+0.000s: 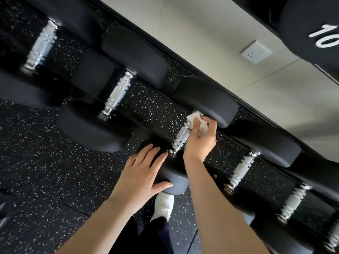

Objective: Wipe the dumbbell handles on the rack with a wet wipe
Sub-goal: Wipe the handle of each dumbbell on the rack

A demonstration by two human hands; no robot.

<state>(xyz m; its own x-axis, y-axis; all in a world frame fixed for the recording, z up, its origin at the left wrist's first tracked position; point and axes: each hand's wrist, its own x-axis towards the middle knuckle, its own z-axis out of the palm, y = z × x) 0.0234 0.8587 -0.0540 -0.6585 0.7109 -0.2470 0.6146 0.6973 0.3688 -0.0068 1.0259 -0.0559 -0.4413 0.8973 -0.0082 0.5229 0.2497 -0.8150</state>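
Right hand [199,139]: fingers are curling round the wet wipe [199,121], pinching it against the handle [180,138].
Left hand [142,173]: fingers are spreading flat, resting on the dumbbell's near head [174,177] at 7 o'clock of the handle.
Handling: wipe is looking soft, light; dumbbell is likely sitting heavy, so gripping round the knurled bar suits.

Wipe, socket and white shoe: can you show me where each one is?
Wipe [194,117]: head view, on the upper white fold above the fingers.
Socket [255,52]: head view, middle of the white wall plate.
Shoe [163,205]: head view, on the white toe.
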